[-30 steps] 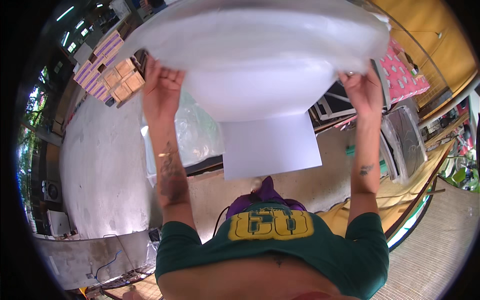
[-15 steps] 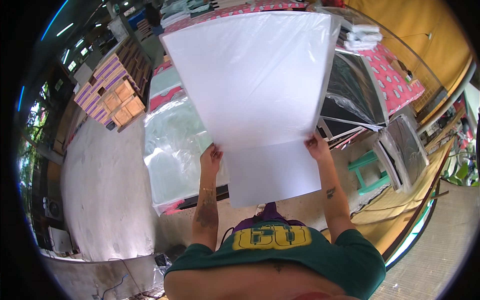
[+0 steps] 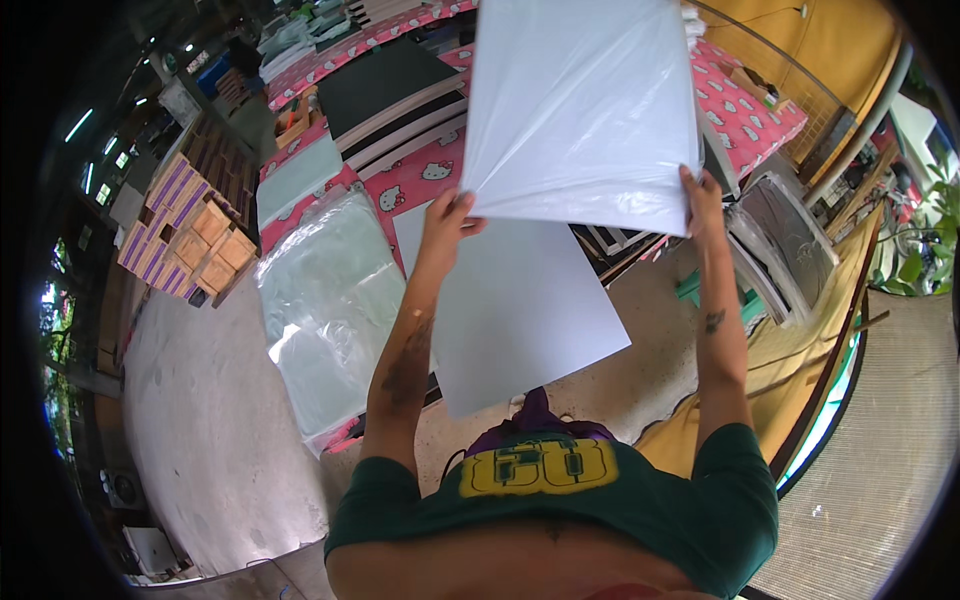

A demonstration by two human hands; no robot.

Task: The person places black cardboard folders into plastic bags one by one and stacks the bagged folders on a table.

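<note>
The panel (image 3: 585,110) has shifted right, left hand (image 3: 450,220) and right hand (image 3: 704,203) gripping its near corners; sheet (image 3: 515,310) bodyward, nearer left.

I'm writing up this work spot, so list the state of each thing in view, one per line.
Left hand: gripping the wrapped panel's near left corner
Right hand: gripping its near right corner
Wrapped panel: covered in creased clear plastic
White sheet: unwrapped, flat, partly hidden
Plastic sheets: wrinkled, piled
Dark boards: stacked
Cartons: stacked
</note>
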